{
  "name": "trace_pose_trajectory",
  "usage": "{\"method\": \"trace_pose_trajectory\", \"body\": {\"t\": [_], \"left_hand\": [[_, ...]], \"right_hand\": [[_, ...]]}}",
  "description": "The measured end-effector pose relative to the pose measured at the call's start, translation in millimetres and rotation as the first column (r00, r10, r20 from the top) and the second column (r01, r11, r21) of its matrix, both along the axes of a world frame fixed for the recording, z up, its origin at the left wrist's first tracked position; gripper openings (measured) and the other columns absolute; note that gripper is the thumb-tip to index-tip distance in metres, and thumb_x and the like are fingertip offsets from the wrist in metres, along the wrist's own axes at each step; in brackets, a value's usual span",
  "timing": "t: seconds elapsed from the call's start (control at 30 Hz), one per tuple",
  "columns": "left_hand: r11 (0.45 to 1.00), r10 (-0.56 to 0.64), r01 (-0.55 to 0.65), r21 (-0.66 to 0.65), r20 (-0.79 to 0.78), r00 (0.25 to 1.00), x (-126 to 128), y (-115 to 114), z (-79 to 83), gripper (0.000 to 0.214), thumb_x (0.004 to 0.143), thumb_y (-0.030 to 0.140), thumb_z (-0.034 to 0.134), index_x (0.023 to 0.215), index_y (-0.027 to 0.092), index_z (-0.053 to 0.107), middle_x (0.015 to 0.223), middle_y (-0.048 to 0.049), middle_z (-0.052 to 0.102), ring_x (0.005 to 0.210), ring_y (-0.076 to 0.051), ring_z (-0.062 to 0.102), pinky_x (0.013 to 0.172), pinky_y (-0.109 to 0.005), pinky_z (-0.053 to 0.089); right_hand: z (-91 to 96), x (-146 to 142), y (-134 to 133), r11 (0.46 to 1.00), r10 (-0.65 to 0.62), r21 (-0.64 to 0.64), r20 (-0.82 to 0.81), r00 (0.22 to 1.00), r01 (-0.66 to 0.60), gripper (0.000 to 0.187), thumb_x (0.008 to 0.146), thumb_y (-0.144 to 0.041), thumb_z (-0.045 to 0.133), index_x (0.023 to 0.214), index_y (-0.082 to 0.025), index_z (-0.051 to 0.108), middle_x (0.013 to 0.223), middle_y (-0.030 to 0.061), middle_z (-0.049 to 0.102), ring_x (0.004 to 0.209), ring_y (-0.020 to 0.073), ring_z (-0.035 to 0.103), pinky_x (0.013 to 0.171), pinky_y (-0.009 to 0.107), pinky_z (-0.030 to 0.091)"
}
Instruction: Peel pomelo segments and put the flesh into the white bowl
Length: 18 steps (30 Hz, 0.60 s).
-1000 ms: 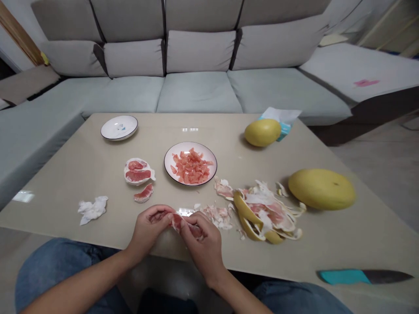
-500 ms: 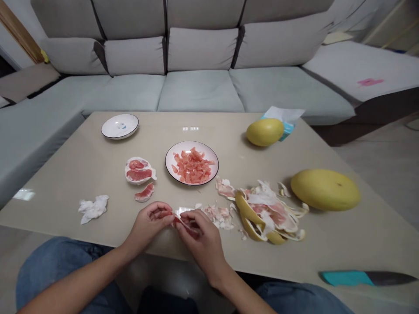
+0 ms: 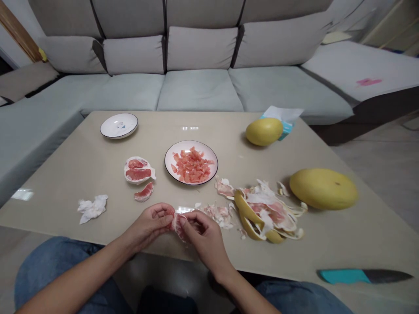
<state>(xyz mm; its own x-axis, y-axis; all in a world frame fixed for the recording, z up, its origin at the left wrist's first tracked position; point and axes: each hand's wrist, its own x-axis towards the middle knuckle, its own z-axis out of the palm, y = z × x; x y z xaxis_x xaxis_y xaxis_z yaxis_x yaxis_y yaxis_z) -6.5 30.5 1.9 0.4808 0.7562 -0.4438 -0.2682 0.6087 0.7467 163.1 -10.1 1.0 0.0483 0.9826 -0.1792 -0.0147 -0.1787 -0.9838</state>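
Observation:
Both hands meet over the near edge of the beige table (image 3: 81, 174). My left hand (image 3: 149, 224) and my right hand (image 3: 203, 235) pinch the same pink pomelo segment (image 3: 176, 221), fingers curled on it from either side. Just beyond lie scraps of white membrane (image 3: 218, 213). A white plate of pink pomelo pieces (image 3: 191, 163) sits in the table's middle. Left of it rest a partly peeled pomelo chunk (image 3: 137, 170) and a loose segment (image 3: 144, 192).
A heap of yellow peel and pith (image 3: 266, 211) lies right of my hands. Two whole pomelos (image 3: 322, 189) (image 3: 263, 131) sit further right, one by a tissue pack (image 3: 284, 117). A teal-handled knife (image 3: 363, 275) lies near right, a crumpled tissue (image 3: 92, 207) and small plate (image 3: 119, 125) left.
The hands drew slightly apart along the segment, then closed back together on it, with the segment now bunched between the fingertips. Nothing else on the table moved.

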Motion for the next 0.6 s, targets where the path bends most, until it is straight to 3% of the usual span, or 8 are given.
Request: {"method": "trace_pose_trajectory", "body": {"t": [0.1, 0.2, 0.33, 0.6], "left_hand": [[0.995, -0.008, 0.012, 0.094, -0.047, 0.999, 1, -1, 0.4, 0.039, 0.067, 0.022, 0.084, 0.099, 0.017, 0.062, 0.081, 0.0009, 0.062, 0.074, -0.01, 0.058, 0.07, -0.02, 0.045], [0.987, 0.0, 0.022, 0.157, -0.136, 0.991, 2, -2, 2.2, 0.039, 0.065, 0.018, 0.084, 0.097, 0.018, 0.06, 0.076, 0.0037, 0.059, 0.071, -0.009, 0.055, 0.066, -0.017, 0.042], [0.987, -0.037, 0.059, 0.149, -0.146, 0.989, 2, 0, 4.9, 0.027, 0.069, 0.023, 0.081, 0.086, 0.015, 0.06, 0.076, 0.0012, 0.06, 0.07, -0.01, 0.056, 0.066, -0.019, 0.042], [0.99, -0.069, 0.087, 0.113, -0.154, 0.986, 0, 1, 4.6, 0.026, 0.069, 0.027, 0.08, 0.087, 0.014, 0.065, 0.077, -0.0011, 0.062, 0.068, -0.012, 0.057, 0.064, -0.022, 0.047]], "right_hand": [[-1.0, -1, -3, 0.998, 0.005, 0.067, 0.053, 0.999, -0.008, 0.023, 0.084, -0.04, 0.065, 0.079, -0.017, 0.07, 0.074, 0.0042, 0.066, 0.059, 0.0141, 0.062, 0.052, 0.022, 0.047], [-0.2, -2, -5, 0.995, 0.021, 0.091, 0.074, 0.997, -0.028, 0.023, 0.085, -0.039, 0.064, 0.081, -0.018, 0.07, 0.076, 0.0044, 0.066, 0.061, 0.0143, 0.062, 0.053, 0.022, 0.048], [4.8, -1, -5, 0.997, 0.03, 0.064, 0.017, 0.999, -0.031, 0.024, 0.084, -0.041, 0.065, 0.08, -0.018, 0.069, 0.076, 0.004, 0.066, 0.058, 0.0139, 0.062, 0.051, 0.022, 0.048], [10.5, 3, -6, 0.999, 0.049, 0.023, 0.021, 0.999, -0.049, 0.026, 0.083, -0.043, 0.065, 0.08, -0.017, 0.07, 0.073, 0.0046, 0.069, 0.057, 0.0145, 0.062, 0.049, 0.022, 0.047]]}}
